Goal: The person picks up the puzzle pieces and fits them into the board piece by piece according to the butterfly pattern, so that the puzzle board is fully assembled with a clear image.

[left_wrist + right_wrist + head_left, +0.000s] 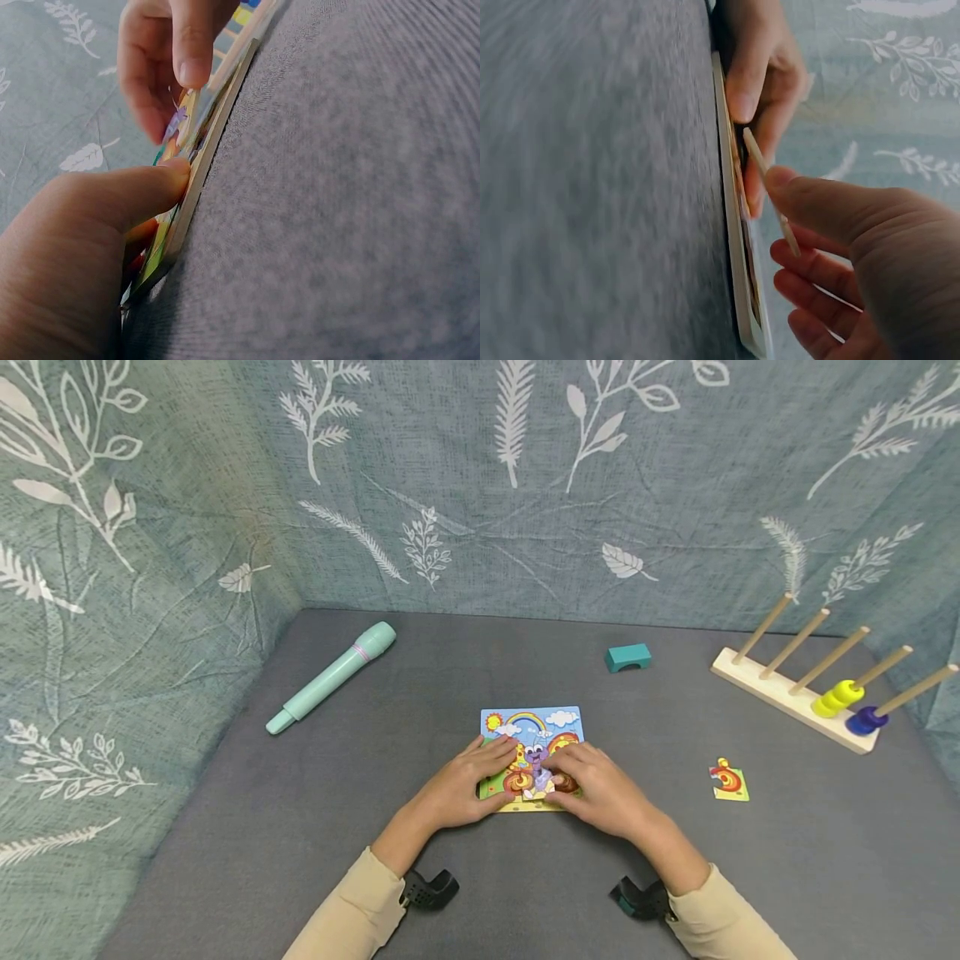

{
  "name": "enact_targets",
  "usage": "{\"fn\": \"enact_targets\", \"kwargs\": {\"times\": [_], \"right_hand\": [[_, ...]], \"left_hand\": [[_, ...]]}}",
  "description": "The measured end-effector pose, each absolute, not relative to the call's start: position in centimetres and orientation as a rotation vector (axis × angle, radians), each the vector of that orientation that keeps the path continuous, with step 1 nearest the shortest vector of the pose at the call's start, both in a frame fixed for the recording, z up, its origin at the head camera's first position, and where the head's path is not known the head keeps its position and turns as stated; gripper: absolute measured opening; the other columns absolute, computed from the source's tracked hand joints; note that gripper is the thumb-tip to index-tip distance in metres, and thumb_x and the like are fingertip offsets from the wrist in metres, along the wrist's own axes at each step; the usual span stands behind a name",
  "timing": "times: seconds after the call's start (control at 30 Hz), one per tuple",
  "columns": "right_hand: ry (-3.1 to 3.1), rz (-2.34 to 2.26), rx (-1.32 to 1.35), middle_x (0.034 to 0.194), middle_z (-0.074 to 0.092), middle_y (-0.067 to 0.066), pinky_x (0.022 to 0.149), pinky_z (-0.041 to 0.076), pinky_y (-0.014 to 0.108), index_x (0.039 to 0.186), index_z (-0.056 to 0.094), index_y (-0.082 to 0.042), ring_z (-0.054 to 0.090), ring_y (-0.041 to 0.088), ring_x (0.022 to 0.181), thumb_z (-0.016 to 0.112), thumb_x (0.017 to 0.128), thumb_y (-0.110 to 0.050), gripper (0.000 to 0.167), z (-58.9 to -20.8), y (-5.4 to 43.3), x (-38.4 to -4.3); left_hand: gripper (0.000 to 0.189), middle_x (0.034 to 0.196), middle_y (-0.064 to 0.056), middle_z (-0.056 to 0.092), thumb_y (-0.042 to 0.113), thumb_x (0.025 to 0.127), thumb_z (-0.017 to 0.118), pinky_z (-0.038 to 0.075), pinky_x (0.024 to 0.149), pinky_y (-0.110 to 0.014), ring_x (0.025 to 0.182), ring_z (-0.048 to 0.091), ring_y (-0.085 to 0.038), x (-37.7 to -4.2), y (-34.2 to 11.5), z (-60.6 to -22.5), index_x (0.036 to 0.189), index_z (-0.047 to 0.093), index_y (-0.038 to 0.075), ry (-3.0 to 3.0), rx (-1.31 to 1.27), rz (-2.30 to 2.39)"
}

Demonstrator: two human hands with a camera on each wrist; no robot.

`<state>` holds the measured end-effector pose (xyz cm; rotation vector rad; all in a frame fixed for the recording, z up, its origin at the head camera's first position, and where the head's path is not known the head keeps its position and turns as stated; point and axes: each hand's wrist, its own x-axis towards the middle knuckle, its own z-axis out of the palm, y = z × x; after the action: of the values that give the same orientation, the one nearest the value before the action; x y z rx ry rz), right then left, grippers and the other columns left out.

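Note:
A jigsaw puzzle board point(531, 807), with a sun, a rainbow and cartoon insects, lies flat on the table in the head view. My left hand point(459, 787) rests on its left side, fingers stretched over the picture and thumb near the front edge. A puzzle piece point(537, 783) with part of a purple insect is pinched between thumb and fingers of my right hand point(603, 789). In the right wrist view, that puzzle piece point(754, 151) is tilted above the board point(737, 247). The left wrist view has my left thumb point(154, 191) pressing on the board.
A loose puzzle piece point(729, 781) with a snail-like swirl lies to the right. Behind it stands a wooden peg stacker point(787, 697) with yellow and blue beads. A teal arch block point(628, 657) sits at the back, and a mint-green microphone-shaped stick point(330, 678) lies left.

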<state>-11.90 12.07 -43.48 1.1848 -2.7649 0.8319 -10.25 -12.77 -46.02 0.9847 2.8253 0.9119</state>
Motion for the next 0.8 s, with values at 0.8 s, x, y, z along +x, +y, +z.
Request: {"fn": "enact_targets", "kwargs": {"times": [0.8], "right_hand": [[-2.803,0.739,1.168,0.109,0.062,0.003,0.090,0.050,0.041,0.110,0.067,-0.012,0.058,0.021,0.104,0.076,0.080,-0.029,0.035,-43.95,11.49,-11.60]], "left_hand": [[0.061,0.146,-0.009,0.044,0.035,0.090,0.063,0.021,0.120,-0.045,0.139,0.036,-0.021,-10.29,-12.73,-46.19,0.139,0.047,0.004,2.825,0.980,0.923]]}}
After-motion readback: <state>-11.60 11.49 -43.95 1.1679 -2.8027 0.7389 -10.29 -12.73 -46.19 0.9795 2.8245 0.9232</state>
